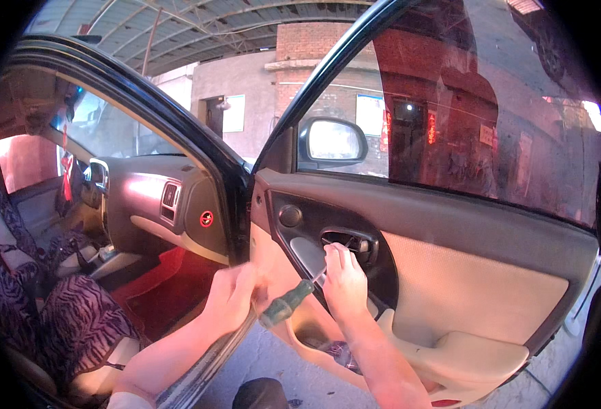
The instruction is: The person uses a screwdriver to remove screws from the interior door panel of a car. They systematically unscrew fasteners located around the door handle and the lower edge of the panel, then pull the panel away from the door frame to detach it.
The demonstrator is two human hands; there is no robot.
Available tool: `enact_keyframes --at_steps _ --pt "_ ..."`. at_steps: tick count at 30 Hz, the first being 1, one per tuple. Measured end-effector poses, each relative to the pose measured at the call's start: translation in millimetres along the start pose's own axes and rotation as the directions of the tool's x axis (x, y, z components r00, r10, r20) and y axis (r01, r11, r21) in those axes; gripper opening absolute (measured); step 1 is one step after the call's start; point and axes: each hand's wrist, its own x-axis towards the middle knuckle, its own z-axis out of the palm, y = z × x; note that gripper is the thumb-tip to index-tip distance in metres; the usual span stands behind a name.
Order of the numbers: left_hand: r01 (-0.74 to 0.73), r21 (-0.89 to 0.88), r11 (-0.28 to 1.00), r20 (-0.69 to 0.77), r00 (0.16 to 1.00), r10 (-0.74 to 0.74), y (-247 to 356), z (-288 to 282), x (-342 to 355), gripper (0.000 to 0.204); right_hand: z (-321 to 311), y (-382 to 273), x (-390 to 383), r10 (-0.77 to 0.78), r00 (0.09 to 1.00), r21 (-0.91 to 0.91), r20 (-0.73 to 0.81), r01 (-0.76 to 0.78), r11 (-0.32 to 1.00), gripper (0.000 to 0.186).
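Note:
A screwdriver [288, 303] with a green handle slants across the middle, its handle end toward the lower left and its metal shaft running up to my right hand [345, 279]. That hand is closed around the shaft, fingertips at the black recess of the inner door handle [363, 247]. The screwdriver's tip is hidden by my fingers. My left hand [236, 293], smeared by motion, is just left of the green handle; its fingers cannot be made out, nor whether they touch the handle. The beige and black door panel [478, 273] stands swung outward.
At left the car's cabin shows a striped seat cover [85, 320], a dashboard [140, 184] and a red floor mat [157, 286]. The door's armrest [474, 351] juts out below my right forearm. A side mirror [333, 140] is beyond the window glass.

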Motion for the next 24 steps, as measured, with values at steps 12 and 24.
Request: enact_keyframes --at_steps 12,24 --pt "-0.402 0.355 0.844 0.228 0.913 0.339 -53 91 113 0.027 -10 2 -4 0.215 0.976 0.017 -0.011 -0.215 0.976 0.02" --pt "-0.243 0.257 0.936 0.058 0.97 0.236 -54 123 108 0.019 -12 6 -4 0.236 0.966 0.057 -0.105 -0.231 0.971 0.025"
